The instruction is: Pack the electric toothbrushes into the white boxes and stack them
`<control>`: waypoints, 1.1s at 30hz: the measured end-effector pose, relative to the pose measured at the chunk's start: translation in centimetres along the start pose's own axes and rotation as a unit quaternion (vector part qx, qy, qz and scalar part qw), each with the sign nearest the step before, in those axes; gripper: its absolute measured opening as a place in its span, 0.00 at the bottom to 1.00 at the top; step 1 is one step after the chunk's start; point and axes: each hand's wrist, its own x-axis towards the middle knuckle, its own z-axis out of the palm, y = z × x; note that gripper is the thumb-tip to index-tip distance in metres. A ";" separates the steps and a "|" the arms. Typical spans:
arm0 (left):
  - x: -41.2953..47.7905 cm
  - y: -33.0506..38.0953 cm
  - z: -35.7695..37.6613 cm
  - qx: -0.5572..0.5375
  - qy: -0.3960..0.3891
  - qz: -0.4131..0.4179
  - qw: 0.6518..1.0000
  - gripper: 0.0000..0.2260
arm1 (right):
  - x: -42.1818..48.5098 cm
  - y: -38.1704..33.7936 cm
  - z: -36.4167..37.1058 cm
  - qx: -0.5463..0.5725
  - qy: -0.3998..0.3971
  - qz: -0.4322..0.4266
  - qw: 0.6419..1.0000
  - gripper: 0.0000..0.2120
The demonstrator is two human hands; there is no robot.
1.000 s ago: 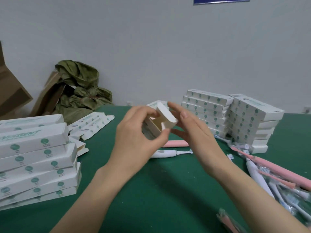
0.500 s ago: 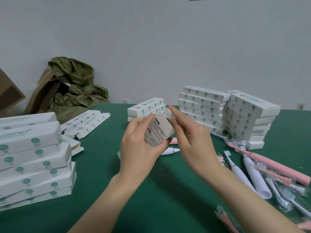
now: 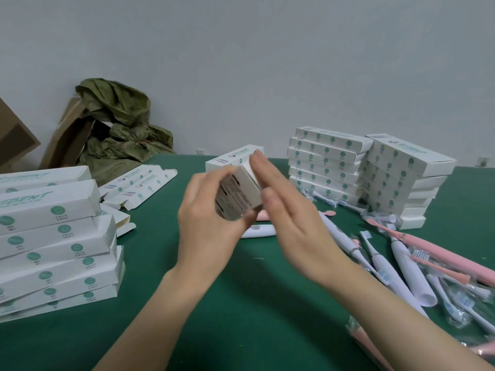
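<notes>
The left hand (image 3: 211,226) gripped a white box (image 3: 238,196) above the green tabletop (image 3: 241,317), fingers curled round its printed side. The right hand (image 3: 292,226) lay with straight fingers against the box's end. Loose toothbrushes (image 3: 407,266) lay to the right, near stacked boxes (image 3: 329,167).

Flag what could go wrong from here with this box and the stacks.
Only the left grip holds the white printed cardboard box; a push from the flat right grip at its end could twist it loose.
The far-right stack of white boxes sits skewed, top box overhanging; another box might topple it.
Loose white and pink toothbrushes lie beside the right forearm and could be swept away.
</notes>
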 end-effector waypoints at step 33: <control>-0.8 -1.0 0.4 -0.045 -0.212 0.021 0.976 0.07 | 0.3 3.7 -1.2 0.192 0.106 0.295 0.930 0.14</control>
